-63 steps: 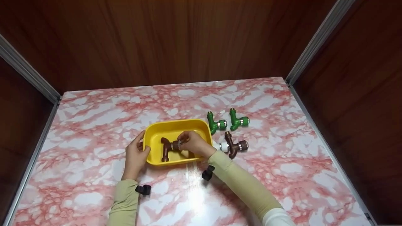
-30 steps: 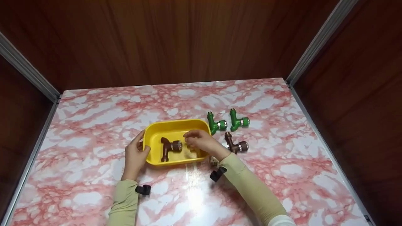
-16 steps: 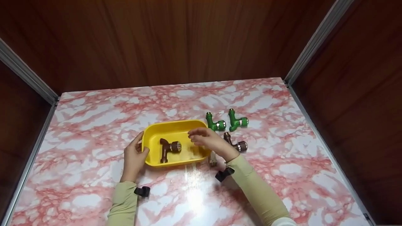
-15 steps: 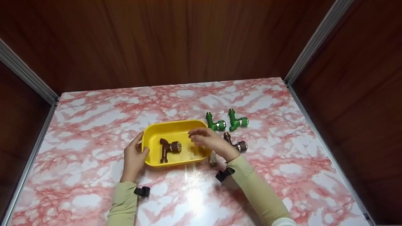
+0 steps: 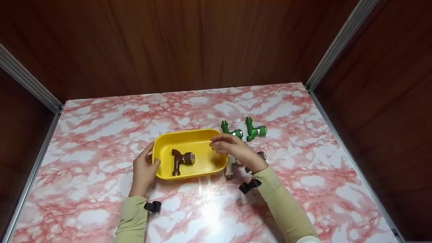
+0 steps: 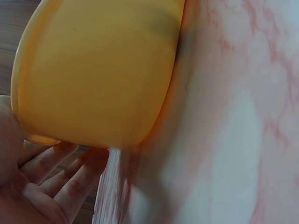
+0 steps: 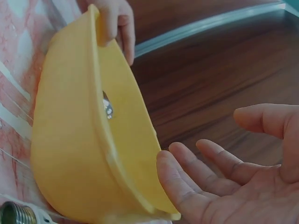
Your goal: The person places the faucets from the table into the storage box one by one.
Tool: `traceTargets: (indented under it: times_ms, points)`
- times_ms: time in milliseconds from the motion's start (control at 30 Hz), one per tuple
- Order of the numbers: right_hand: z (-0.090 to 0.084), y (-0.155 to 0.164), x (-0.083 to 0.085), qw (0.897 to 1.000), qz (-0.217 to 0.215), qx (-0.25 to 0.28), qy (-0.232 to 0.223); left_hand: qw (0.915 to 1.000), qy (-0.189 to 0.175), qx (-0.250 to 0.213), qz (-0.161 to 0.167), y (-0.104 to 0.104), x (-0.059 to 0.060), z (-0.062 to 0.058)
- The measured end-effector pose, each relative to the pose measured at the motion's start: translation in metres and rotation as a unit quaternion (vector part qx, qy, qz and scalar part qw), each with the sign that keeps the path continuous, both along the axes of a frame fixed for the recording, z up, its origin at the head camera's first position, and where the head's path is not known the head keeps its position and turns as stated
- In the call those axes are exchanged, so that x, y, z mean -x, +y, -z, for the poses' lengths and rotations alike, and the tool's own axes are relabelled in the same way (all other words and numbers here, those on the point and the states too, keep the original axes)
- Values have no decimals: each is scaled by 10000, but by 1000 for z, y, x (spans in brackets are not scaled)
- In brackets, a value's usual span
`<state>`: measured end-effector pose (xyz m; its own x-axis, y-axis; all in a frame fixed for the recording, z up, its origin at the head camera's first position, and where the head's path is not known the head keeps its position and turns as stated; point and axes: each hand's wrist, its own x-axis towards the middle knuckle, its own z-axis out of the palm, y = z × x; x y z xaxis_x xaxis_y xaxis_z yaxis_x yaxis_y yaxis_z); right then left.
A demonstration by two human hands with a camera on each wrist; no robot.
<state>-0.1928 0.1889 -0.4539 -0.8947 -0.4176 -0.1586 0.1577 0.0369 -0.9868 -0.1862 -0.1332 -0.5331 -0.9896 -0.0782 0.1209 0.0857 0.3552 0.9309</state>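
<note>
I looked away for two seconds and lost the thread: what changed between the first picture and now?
The right hand let go of the brown tap in the yellow tub and moved right, empty, above the tub's right rim. The left hand still holds the tub's left end; the green taps have not moved.

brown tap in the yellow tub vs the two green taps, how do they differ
The brown tap lies inside the yellow tub; the green taps lie on the marble table to the tub's right. The brown tap lies alone there, while the green ones sit side by side as a pair. The left hand holds the tub's left end, beside the brown tap; the right hand is open nearest the green taps. All share one bent shape with a metal collar.
</note>
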Motion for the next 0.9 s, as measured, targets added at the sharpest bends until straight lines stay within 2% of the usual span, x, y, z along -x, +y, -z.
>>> traceTargets:
  times_ms: [633,900]
  points:
    - [-2,37,-5,9983,357,419,-199,9998,95,-168,43,-1,1,1]
    - [-1,50,-5,9982,482,340,-104,9998,107,-181,21,-2,1,2]
